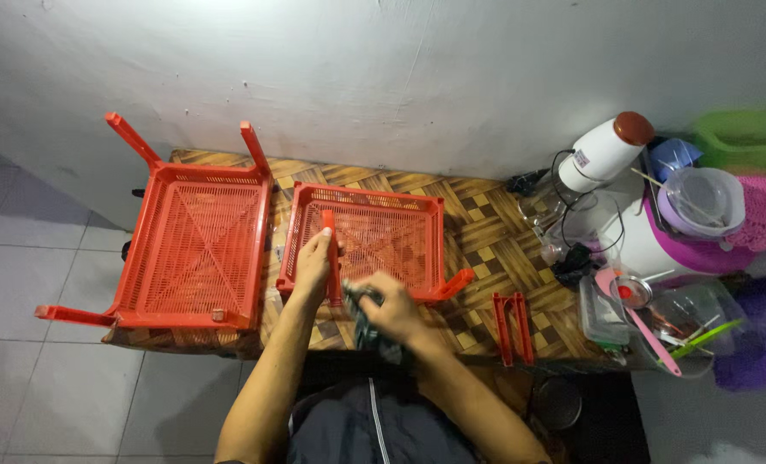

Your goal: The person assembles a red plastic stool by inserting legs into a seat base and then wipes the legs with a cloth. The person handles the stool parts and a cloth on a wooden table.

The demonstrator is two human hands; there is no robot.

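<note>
left hand (312, 268) grasping red rack leg (332, 258), right hand (393, 308) clenched on dark cloth (367, 320), red tray (366, 236) beneath

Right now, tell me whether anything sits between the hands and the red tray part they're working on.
Nothing visible does. The left hand already grips the red leg standing at the middle tray's near edge. The right hand presses a dark cloth beside it; only that cloth lies between.
</note>
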